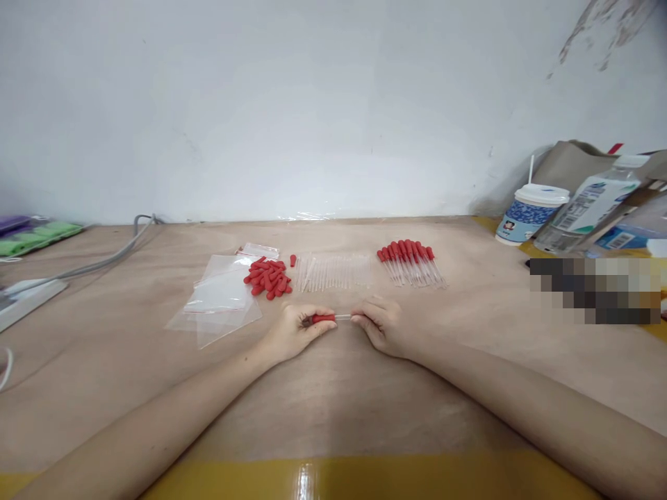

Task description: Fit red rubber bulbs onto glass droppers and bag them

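Observation:
My left hand (305, 330) pinches a red rubber bulb (324, 319) between thumb and fingers. From the bulb's open end a clear dropper tube (342, 317) runs across to my right hand (379, 324), whose fingertips are closed on it. How deep the tube sits in the bulb is hidden. Behind my left hand lies a pile of loose red bulbs (267, 278), with one bulb (292, 260) apart from it. A row of clear glass tubes (334, 271) lies behind both hands. Further right, red-capped droppers (409, 260) are lined up side by side.
Clear plastic bags (216, 292) lie left of the pile. A grey cable (112, 258) and a white power strip (31, 305) are at the far left, near green packets (39, 238). A paper cup (531, 214) and a plastic bottle (588, 205) stand at the right by the wall.

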`<state>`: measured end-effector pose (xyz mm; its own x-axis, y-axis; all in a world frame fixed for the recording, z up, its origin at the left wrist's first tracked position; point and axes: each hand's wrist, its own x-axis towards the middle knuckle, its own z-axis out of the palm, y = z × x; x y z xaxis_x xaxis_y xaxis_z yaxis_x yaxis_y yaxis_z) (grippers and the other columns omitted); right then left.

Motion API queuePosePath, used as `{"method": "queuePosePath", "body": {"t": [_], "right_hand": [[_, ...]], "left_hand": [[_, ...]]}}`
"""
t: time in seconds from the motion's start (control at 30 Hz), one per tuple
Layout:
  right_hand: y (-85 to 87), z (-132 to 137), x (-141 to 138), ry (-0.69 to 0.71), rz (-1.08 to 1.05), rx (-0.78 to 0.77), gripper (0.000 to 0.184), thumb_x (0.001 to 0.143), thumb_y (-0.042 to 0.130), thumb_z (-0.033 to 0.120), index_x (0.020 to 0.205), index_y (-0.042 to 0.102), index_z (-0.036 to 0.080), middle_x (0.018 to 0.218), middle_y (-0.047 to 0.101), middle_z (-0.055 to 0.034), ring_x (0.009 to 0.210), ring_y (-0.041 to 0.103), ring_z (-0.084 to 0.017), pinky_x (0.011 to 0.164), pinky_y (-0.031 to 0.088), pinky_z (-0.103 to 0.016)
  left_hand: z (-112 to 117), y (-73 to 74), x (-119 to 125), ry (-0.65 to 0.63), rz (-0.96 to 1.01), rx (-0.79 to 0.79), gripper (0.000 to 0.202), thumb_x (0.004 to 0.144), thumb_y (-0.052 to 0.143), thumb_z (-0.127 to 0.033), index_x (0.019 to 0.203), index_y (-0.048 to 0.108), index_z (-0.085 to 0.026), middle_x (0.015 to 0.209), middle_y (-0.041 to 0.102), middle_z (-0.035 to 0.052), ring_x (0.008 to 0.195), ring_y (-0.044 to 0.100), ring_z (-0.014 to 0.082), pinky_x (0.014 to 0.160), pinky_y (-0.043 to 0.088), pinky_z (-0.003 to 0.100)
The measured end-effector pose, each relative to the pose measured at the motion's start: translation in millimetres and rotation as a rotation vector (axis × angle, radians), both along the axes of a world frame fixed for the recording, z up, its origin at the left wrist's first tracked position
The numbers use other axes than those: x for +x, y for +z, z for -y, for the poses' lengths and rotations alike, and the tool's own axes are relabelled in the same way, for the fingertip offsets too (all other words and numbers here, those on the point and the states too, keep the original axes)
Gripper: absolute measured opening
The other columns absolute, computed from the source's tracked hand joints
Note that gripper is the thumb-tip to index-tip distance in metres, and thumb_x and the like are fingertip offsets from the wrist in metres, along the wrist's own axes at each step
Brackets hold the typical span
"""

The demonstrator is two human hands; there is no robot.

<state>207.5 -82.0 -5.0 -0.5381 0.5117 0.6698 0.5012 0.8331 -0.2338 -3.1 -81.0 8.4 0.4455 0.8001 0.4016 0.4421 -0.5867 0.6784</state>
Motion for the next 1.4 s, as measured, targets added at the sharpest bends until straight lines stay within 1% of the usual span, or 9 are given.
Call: {"method": "queuePosePath", "body": {"t": [0.37, 0.63, 0.7, 0.8, 0.9, 0.97, 1.1, 1.27, 1.4], "right_hand": [[-1.8, -2.7, -3.8, -0.041, 0.115, -0.048, 0.028, 0.091, 0.034, 0.024, 0.080, 0.058, 0.015, 0.069, 0.060, -0.0047, 0.064, 0.052, -0.013, 0.062, 0.040, -0.024], [20.2, 6.6, -1.6, -0.136, 0.342, -0.075, 0.023, 0.089, 0.040, 0.023, 0.077, 0.059, 0.016, 0.078, 0.060, -0.0059, 0.073, 0.052, -0.015, 0.068, 0.037, -0.027], [28.0, 5.3, 3.3, -0.207, 0.326, -0.116, 0.021, 0.087, 0.042, 0.022, 0.077, 0.059, 0.015, 0.081, 0.060, -0.0070, 0.072, 0.052, -0.015, 0.065, 0.037, -0.025], [41.9, -11.2, 20.2, -0.388, 0.161, -0.250, 0.019, 0.084, 0.043, 0.020, 0.075, 0.059, 0.016, 0.074, 0.061, -0.0047, 0.064, 0.052, -0.013, 0.059, 0.035, -0.023], [54.6, -41.1, 45.7, -0.627, -0.002, -0.346, 0.020, 0.079, 0.048, 0.026, 0.065, 0.059, 0.016, 0.062, 0.060, -0.0028, 0.056, 0.051, -0.013, 0.054, 0.033, -0.023], [58.3, -60.3, 61.3, -0.788, -0.032, -0.414, 0.021, 0.075, 0.051, 0.028, 0.059, 0.058, 0.016, 0.057, 0.058, -0.0028, 0.054, 0.051, -0.013, 0.052, 0.032, -0.023], [49.4, -80.4, 75.6, -0.923, 0.004, -0.431, 0.024, 0.071, 0.050, 0.025, 0.048, 0.053, 0.017, 0.049, 0.053, -0.0026, 0.052, 0.049, -0.013, 0.050, 0.030, -0.024], [30.8, -82.8, 74.0, -0.933, 0.078, -0.434, 0.027, 0.071, 0.047, 0.024, 0.045, 0.052, 0.018, 0.048, 0.052, -0.0030, 0.053, 0.049, -0.015, 0.052, 0.031, -0.025], [27.9, -84.6, 75.3, -0.953, 0.090, -0.429, 0.030, 0.075, 0.047, 0.032, 0.051, 0.056, 0.018, 0.055, 0.057, -0.0053, 0.057, 0.053, -0.017, 0.054, 0.034, -0.026]], "left_hand": [[0.1, -2.6, -0.8, -0.034, -0.012, 0.026, 0.013, 0.075, 0.063, -0.021, 0.086, 0.068, -0.016, 0.078, 0.072, 0.0024, 0.066, 0.066, 0.0145, 0.059, 0.053, 0.022], [0.1, -0.8, -2.3, -0.002, -0.101, 0.082, 0.016, 0.079, 0.060, -0.027, 0.090, 0.068, -0.019, 0.084, 0.070, 0.0030, 0.070, 0.064, 0.0149, 0.064, 0.052, 0.026], [-1.3, -0.8, -4.0, 0.044, -0.090, 0.078, 0.024, 0.079, 0.059, -0.028, 0.101, 0.064, -0.019, 0.087, 0.068, 0.0035, 0.067, 0.062, 0.0131, 0.062, 0.051, 0.026], [-5.2, -2.9, -6.6, 0.131, -0.034, 0.035, 0.039, 0.076, 0.061, -0.027, 0.113, 0.054, -0.018, 0.088, 0.062, 0.0035, 0.062, 0.057, 0.0109, 0.058, 0.051, 0.025], [-7.5, -3.7, -7.5, 0.117, -0.073, 0.010, 0.034, 0.075, 0.060, -0.026, 0.108, 0.056, -0.017, 0.084, 0.060, 0.0030, 0.064, 0.055, 0.0114, 0.058, 0.050, 0.025], [-7.2, -2.6, -7.3, 0.094, -0.124, 0.035, 0.026, 0.076, 0.059, -0.025, 0.102, 0.060, -0.017, 0.080, 0.059, 0.0028, 0.065, 0.054, 0.0119, 0.059, 0.048, 0.025], [-5.9, -0.5, -6.9, 0.082, -0.171, 0.062, 0.019, 0.077, 0.057, -0.024, 0.093, 0.064, -0.016, 0.075, 0.058, 0.0025, 0.063, 0.053, 0.0117, 0.059, 0.046, 0.025], [-6.0, -0.3, -6.9, 0.078, -0.178, 0.061, 0.017, 0.078, 0.057, -0.024, 0.091, 0.064, -0.016, 0.077, 0.058, 0.0032, 0.064, 0.054, 0.0120, 0.060, 0.046, 0.025], [-6.4, -1.0, -7.5, 0.063, -0.178, 0.062, 0.018, 0.078, 0.056, -0.024, 0.092, 0.064, -0.017, 0.077, 0.058, 0.0031, 0.064, 0.054, 0.0121, 0.060, 0.046, 0.025]]}}
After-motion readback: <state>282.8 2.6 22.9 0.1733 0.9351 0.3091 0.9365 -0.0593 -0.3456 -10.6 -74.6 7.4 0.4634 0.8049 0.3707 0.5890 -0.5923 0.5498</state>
